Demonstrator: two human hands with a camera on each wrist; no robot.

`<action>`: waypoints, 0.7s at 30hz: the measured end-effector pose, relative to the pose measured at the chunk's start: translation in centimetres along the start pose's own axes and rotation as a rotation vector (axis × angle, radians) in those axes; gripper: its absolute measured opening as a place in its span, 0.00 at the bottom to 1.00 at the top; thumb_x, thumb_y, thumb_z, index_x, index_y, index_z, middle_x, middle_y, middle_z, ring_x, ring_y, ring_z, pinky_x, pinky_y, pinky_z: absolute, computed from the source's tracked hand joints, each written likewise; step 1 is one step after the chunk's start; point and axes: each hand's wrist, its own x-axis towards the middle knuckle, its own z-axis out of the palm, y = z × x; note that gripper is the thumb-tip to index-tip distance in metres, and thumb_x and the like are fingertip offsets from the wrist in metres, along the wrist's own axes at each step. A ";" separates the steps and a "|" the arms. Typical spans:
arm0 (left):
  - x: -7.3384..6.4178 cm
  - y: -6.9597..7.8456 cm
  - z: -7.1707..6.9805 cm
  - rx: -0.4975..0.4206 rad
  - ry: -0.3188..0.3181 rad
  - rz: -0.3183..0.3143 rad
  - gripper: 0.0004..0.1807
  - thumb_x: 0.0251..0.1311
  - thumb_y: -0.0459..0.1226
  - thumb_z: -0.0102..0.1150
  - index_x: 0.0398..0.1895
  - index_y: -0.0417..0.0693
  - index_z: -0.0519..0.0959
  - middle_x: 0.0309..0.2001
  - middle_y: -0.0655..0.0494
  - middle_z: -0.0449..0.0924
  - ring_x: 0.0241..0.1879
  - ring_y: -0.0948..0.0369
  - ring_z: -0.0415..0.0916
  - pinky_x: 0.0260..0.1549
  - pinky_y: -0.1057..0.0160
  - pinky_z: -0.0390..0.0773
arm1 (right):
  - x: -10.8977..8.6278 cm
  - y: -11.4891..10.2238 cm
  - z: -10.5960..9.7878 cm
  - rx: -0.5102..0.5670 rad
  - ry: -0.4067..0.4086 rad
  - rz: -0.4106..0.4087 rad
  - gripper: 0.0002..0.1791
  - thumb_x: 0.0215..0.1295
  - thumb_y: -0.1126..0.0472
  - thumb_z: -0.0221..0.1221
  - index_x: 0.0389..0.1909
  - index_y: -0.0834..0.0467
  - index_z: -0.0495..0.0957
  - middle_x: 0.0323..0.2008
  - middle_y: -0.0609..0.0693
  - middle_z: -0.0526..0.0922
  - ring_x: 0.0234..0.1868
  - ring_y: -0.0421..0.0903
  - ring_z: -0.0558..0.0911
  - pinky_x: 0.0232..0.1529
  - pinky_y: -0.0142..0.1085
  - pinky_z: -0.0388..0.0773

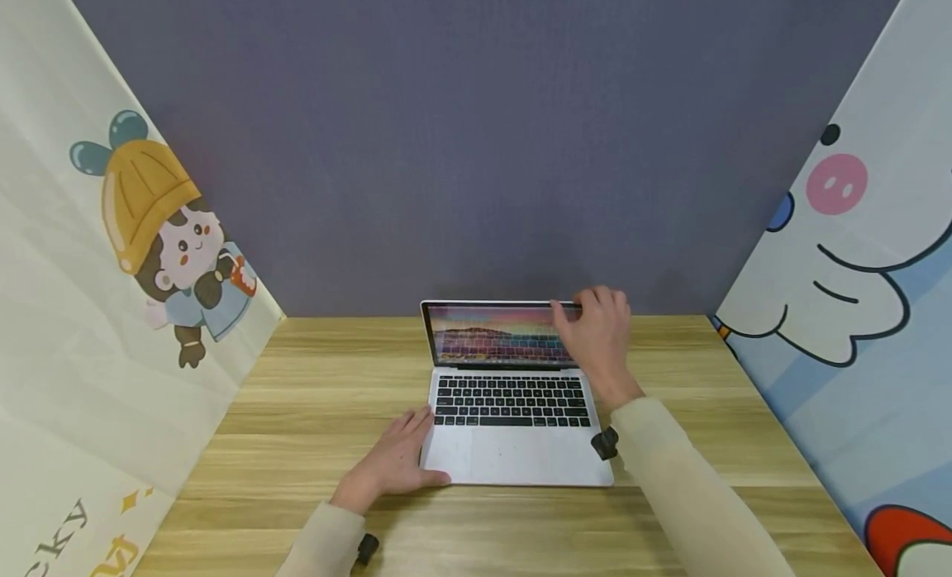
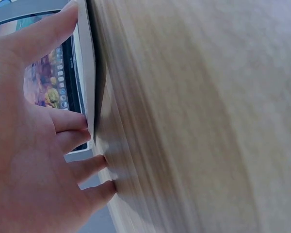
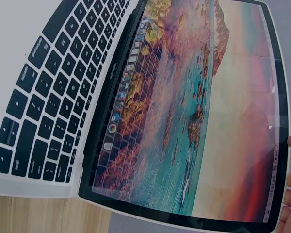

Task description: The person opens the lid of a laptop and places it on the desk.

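A silver laptop [image 1: 521, 461] lies open on the wooden table, its black keyboard [image 1: 511, 402] toward the person. The lit screen [image 3: 184, 116] shows a coastal wallpaper with a row of icons, and keys are mirrored in it. My right hand [image 1: 601, 333] pinches the lid's top edge near the right corner, thumb on the front, fingers behind. At the front left corner, my left hand [image 1: 397, 455] rests against the base, its fingers spread along the left side and its thumb at the front edge. In the left wrist view, two fingertips [image 2: 109, 188] reach down to the tabletop.
Behind the table [image 1: 312, 412] stands a dark grey partition [image 1: 476, 147]. White printed sheets hang at both sides, with a cartoon child [image 1: 189, 246] on the left and a pink-nosed figure [image 1: 836, 184] on the right. Small black devices [image 1: 606, 443] sit at both wrists.
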 end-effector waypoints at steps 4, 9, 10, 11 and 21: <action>0.0 0.0 0.0 0.001 0.001 -0.004 0.63 0.50 0.68 0.65 0.78 0.34 0.56 0.79 0.39 0.52 0.76 0.38 0.50 0.74 0.39 0.52 | 0.5 0.3 0.5 -0.008 -0.003 -0.010 0.22 0.65 0.47 0.66 0.31 0.66 0.82 0.36 0.60 0.81 0.41 0.62 0.73 0.47 0.56 0.71; 0.0 0.0 0.1 0.000 0.004 -0.006 0.63 0.50 0.68 0.66 0.78 0.34 0.56 0.79 0.39 0.52 0.76 0.37 0.50 0.73 0.38 0.52 | 1.1 0.6 1.1 -0.015 -0.003 -0.002 0.22 0.64 0.47 0.68 0.31 0.65 0.81 0.36 0.61 0.81 0.40 0.62 0.73 0.46 0.57 0.72; 0.0 0.0 0.1 0.000 0.004 -0.005 0.63 0.50 0.69 0.65 0.78 0.34 0.56 0.79 0.39 0.52 0.76 0.37 0.50 0.73 0.38 0.52 | 1.2 0.6 1.2 -0.018 -0.006 0.002 0.22 0.64 0.47 0.68 0.31 0.65 0.82 0.36 0.61 0.81 0.40 0.62 0.73 0.46 0.57 0.72; 0.0 0.0 0.1 -0.002 0.005 -0.006 0.63 0.50 0.69 0.65 0.78 0.34 0.56 0.79 0.39 0.52 0.76 0.37 0.50 0.73 0.38 0.52 | 1.3 0.6 1.3 -0.019 -0.009 0.007 0.22 0.64 0.46 0.68 0.31 0.65 0.82 0.37 0.61 0.81 0.41 0.62 0.74 0.46 0.57 0.72; 0.1 -0.2 0.4 0.007 0.007 -0.005 0.63 0.50 0.69 0.64 0.78 0.35 0.56 0.79 0.40 0.52 0.76 0.38 0.50 0.74 0.39 0.52 | 2.2 0.6 1.9 -0.018 -0.054 0.045 0.24 0.67 0.44 0.64 0.33 0.65 0.80 0.38 0.61 0.80 0.41 0.62 0.71 0.46 0.57 0.71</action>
